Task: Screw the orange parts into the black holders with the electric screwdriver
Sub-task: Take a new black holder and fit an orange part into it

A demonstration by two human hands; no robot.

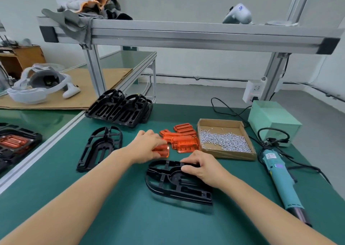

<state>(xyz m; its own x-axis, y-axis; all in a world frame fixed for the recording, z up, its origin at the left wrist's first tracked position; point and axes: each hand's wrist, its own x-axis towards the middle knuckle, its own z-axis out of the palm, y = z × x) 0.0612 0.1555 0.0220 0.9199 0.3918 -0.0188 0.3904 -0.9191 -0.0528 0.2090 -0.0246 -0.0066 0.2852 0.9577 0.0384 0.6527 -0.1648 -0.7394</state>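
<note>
Black holder (179, 184) lying flat on the near green mat (130, 216), right hand (202, 168) gripping its far edge with curled fingers, left hand (147, 146) just beyond pinching one orange part (162, 151), orange pile (182, 138) right of it, screw box (225, 139), electric screwdriver (281, 181) lying far right

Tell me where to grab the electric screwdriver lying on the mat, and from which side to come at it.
Grip the electric screwdriver around the middle of its teal barrel, coming down from above with the right hand, which is nearer. It lies flat on the green mat, so the round body is exposed on top and both sides. Its cable leaves the far end, so stay clear of that end.
</note>
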